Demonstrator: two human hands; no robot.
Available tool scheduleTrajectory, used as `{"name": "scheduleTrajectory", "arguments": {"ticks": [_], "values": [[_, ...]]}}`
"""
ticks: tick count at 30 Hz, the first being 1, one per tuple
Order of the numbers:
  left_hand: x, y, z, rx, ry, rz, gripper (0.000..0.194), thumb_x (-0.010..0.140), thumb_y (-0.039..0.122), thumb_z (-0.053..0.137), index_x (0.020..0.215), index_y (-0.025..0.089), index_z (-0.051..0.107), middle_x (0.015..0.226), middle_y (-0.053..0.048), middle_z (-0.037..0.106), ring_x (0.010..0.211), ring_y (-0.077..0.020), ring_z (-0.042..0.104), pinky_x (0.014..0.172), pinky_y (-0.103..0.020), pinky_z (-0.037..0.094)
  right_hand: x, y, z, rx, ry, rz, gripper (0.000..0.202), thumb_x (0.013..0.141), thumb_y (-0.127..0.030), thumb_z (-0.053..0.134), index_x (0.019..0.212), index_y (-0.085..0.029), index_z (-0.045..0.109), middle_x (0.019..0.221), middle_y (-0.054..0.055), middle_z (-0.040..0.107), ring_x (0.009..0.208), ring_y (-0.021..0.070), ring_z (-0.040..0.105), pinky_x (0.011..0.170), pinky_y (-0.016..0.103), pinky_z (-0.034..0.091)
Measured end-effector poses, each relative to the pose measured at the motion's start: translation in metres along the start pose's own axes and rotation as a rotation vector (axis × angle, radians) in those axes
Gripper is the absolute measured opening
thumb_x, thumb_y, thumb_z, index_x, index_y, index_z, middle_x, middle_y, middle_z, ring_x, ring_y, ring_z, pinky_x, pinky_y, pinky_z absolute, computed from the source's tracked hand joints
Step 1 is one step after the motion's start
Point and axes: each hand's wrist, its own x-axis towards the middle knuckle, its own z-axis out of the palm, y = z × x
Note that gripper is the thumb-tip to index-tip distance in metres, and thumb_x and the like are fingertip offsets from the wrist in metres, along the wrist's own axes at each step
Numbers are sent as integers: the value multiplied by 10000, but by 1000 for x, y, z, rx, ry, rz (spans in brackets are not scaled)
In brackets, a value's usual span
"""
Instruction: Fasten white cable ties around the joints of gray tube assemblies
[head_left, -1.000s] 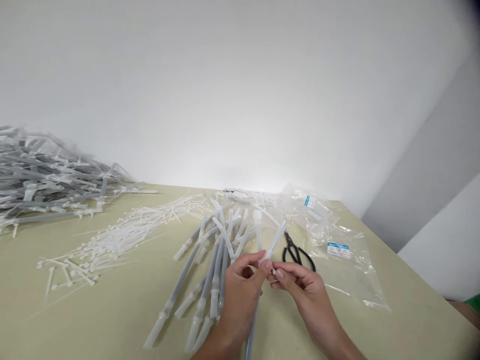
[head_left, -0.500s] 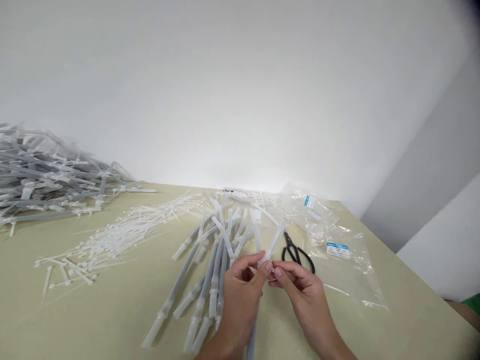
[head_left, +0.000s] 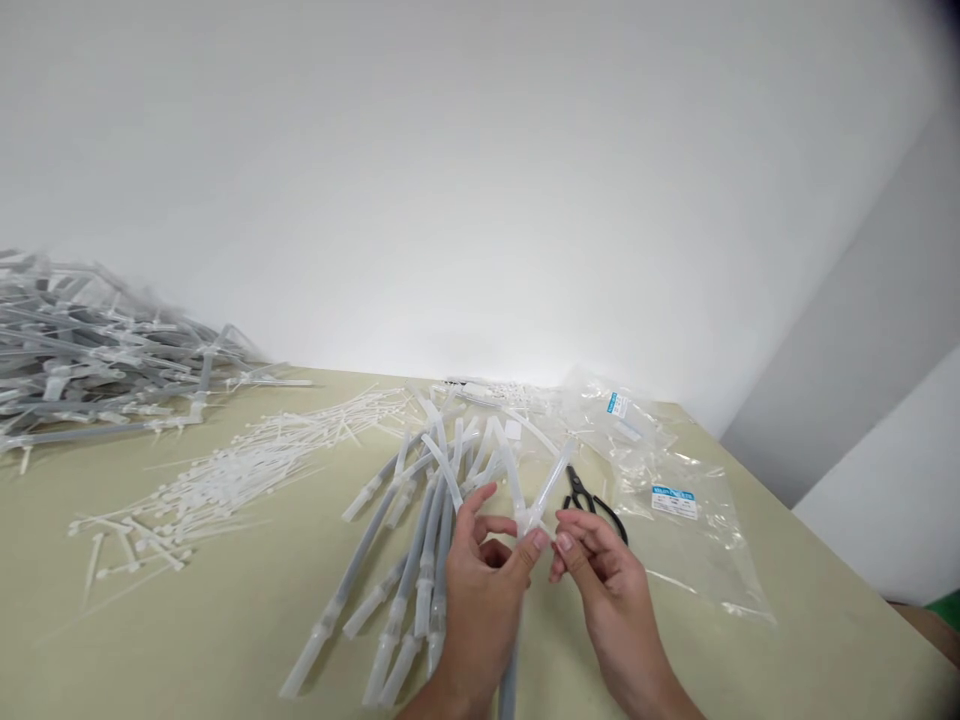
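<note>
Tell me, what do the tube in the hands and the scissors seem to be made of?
Tube: probably soft translucent plastic or silicone; light passes through it, and the tubes on the table curve. Scissors: black all over, likely painted metal; too small to confirm.

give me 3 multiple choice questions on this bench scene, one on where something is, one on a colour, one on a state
1. Where do the scissors lie?
A. on the grey pile at far left
B. on the table just right of the hands, beside the clear bags
C. in the left hand

2. What colour are the scissors?
A. black
B. red
C. yellow

3. How does the translucent tube stand?
A. flat on the table, untouched
B. sealed inside a bag
C. pinched between the fingers of the left hand and right hand

Answers: 1 B, they rest on the table next to the clear bags. 2 A, the handles and blades are dark black. 3 C, both hands' fingertips meet on its lower end.
</note>
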Motion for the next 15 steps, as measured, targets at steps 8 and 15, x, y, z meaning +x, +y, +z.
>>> {"name": "scheduleTrajectory", "arguments": {"ticks": [8, 15], "values": [[7, 2, -2, -297, 3, -198, 833, 510, 219, 839, 1253, 250, 463, 965, -26, 597, 603, -73, 561, 650, -242, 469, 9, 5, -8, 4, 55, -35, 225, 823, -396, 593, 978, -249, 525, 732, -24, 550, 648, 146, 514, 666, 270, 428], [6, 12, -4, -458, -297, -500, 368, 614, 166, 734, 969, 155, 636, 944, -58, 637, 654, -103, 563, 652, -251, 456, 5, 2, -3, 11, -11, -40, 163, 845, -378, 568, 857, -259, 457, 751, -30, 529, 641, 141, 475, 648, 256, 411]]}}
